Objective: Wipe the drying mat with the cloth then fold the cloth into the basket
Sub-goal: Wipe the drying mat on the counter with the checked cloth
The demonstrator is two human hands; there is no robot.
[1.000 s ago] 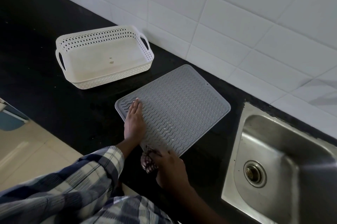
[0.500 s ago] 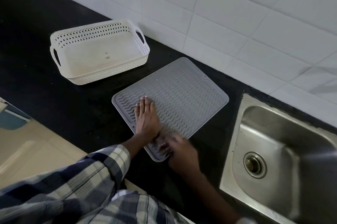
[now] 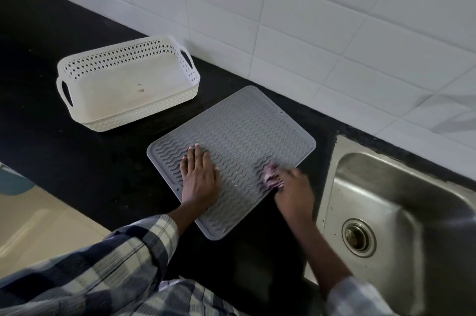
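Note:
A grey ribbed drying mat [image 3: 242, 130] lies flat on the black counter. My left hand [image 3: 199, 178] presses palm-down on the mat's near left part, fingers spread. My right hand [image 3: 293, 188] is at the mat's right edge, closed around a bunched dark patterned cloth [image 3: 271, 178] that touches the mat; the hand is blurred and hides most of the cloth. A white perforated basket [image 3: 85, 76] with handles stands to the left of the mat, with nothing in it but a small speck.
A steel sink [image 3: 401, 202] with a drain [image 3: 358, 237] sits right beside the mat. A white tiled wall [image 3: 309, 19] runs along the back. The black counter [image 3: 77, 161] ends at a front edge on the left, with pale floor below.
My right hand with the cloth has swept from the mat's near corner across to its right edge. My left hand has shifted further onto the mat and stays flat.

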